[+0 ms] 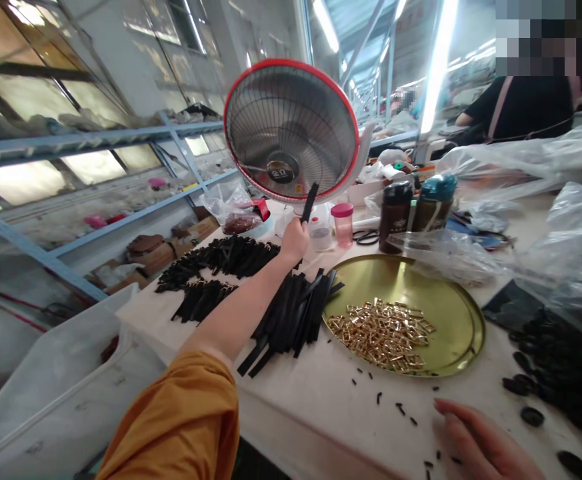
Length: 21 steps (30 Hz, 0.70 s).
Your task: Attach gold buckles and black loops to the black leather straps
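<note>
Left hand (295, 241) grips one tilted black strip (311, 203) in front of the fan (291, 120). From the gold-coloured tray (453, 313) bearing metal buckles (381, 333): piled strips (293, 310), 9 o'clock; left hand, 10 o'clock; fan, 11 o'clock; bottles (395, 217), 12 o'clock; right hand (481, 441), 5 o'clock.

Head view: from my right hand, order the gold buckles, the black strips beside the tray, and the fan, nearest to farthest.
From the right hand:
1. Gold buckles, piled on the tray.
2. Black strips, left of the tray.
3. Fan, beyond the strips.
</note>
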Tool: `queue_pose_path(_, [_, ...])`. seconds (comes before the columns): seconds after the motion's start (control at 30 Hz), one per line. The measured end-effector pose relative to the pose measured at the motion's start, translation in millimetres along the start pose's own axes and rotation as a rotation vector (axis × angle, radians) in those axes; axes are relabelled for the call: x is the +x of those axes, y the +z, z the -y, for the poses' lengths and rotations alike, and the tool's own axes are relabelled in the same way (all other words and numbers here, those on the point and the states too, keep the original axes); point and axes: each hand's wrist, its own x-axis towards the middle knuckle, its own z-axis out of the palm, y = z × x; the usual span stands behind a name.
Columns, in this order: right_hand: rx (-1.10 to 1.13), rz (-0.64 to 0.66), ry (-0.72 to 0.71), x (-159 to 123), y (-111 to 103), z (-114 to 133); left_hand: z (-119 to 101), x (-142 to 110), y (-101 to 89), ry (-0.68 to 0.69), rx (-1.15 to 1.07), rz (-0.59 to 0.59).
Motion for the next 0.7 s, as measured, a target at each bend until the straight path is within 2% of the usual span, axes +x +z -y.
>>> queue_pose_path(0.1, [-0.020, -0.038, 0.018, -2.7, -1.0, 10.4, 7.3, -42.9, -2.3, -0.007, 0.031, 0.095])
queue_pose_path(0.23, [0.009, -0.062, 0.009, -5.3, -1.1, 19.2, 23.5, -111.8, 20.2, -0.074, 0.101, 0.240])
queue_pose_path(0.3, [0.021, -0.054, -0.005, -5.3, -1.8, 22.0, 29.9, -132.4, 23.0, -0.081, 0.133, 0.252])
queue_pose_path(0.4, [0.033, -0.052, -0.019, -4.6, -4.0, 25.7, 29.6, -143.7, 10.4, -0.022, 0.144, 0.225])
queue_pose_path(0.5, [0.034, -0.143, -0.043, -6.9, -7.5, 35.3, 11.0, -159.4, -3.4, 0.088, 0.109, 0.241])
queue_pose_path(0.57, [0.028, -0.235, -0.066, -12.2, -10.0, 49.3, -10.6, -186.7, -3.8, 0.196, 0.064, 0.283])
queue_pose_path(0.6, [0.056, -0.233, -0.070, -15.8, -11.0, 58.6, -22.7, -205.4, -1.4, 0.273, 0.033, 0.307])
queue_pose_path(0.63, [0.126, -0.193, -0.050, -19.8, -11.7, 68.9, -34.6, -225.8, 2.1, 0.425, -0.006, 0.319])
queue_pose_path(0.7, [0.374, -0.055, 0.003, -27.9, -12.8, 89.1, -55.4, -265.8, 9.1, 0.590, -0.077, 0.324])
